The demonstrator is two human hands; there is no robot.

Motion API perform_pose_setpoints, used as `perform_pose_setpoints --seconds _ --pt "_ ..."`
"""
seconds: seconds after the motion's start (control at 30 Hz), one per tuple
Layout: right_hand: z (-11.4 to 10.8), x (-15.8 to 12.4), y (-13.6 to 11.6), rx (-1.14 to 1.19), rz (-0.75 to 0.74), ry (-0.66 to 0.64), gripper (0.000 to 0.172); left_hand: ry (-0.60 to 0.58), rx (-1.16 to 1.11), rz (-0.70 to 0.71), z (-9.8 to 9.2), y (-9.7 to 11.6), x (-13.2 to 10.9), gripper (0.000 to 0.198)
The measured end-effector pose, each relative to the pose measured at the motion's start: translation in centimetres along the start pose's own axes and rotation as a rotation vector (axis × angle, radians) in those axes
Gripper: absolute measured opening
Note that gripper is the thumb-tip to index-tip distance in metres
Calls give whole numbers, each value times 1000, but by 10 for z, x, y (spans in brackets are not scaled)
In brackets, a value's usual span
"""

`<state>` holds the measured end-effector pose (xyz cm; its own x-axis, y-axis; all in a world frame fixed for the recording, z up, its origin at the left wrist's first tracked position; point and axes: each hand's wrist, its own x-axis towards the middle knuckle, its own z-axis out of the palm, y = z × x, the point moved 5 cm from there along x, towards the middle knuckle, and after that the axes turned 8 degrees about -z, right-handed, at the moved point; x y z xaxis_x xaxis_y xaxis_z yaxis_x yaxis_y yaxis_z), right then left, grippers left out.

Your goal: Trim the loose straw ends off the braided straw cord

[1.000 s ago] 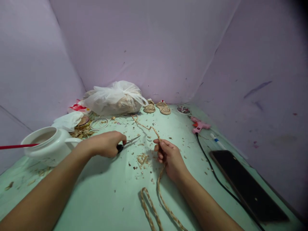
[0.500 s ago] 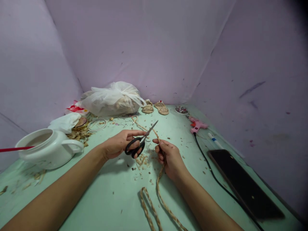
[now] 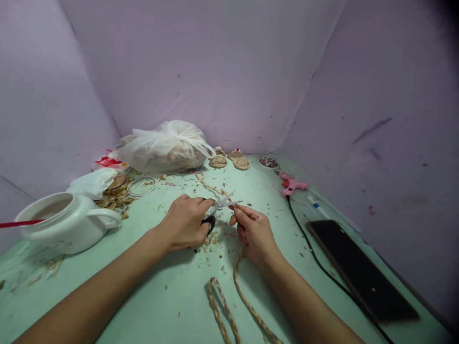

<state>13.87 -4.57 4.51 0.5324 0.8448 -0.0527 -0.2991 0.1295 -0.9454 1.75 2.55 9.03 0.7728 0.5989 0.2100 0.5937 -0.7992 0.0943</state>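
Clamping scissors (image 3: 217,206) in left grip (image 3: 187,221), cord (image 3: 235,276) in right grip (image 3: 255,233), blade edges (image 3: 232,204) apart, room between forearms (image 3: 132,267).

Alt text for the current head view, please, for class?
A left hand holds open scissors near a braided cord gripped by the right hand, over a pale green table. Behind sit a white plastic bag and woven slippers.

One head-worn camera looks forward and down from close above a flat, pale-green tabletop (image 3: 158,306). Upright lilac walls (image 3: 229,71) bound its view.
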Motion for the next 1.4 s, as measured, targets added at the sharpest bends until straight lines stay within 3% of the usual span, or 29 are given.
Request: perform_pose_setpoints --seconds 0.37,0.7,1.07,1.17,1.27,1.33,1.4 --pt "-1 1 -8 -104 -33 -9 14 16 196 118 5 3 -1 47" --pt "0 -1 -11 -165 -53 -55 19 -79 96 159 13 5 -1 48" --pt "-2 -1 -12 -40 -59 -28 15 -152 -79 100 15 2 -2 43" --pt "-1 -1 -12 10 -43 -18 21 -54 -325 -3 4 -7 3 34" --pt "0 -1 -11 35 -21 -12 22 99 -657 -266 -8 -28 8 31" --pt "0 -1 -9 37 2 -5 19 92 -905 -457 -5 -38 10 40" --pt "-1 0 -6 44 33 13 16 6 -1082 -562 2 -41 11 45"
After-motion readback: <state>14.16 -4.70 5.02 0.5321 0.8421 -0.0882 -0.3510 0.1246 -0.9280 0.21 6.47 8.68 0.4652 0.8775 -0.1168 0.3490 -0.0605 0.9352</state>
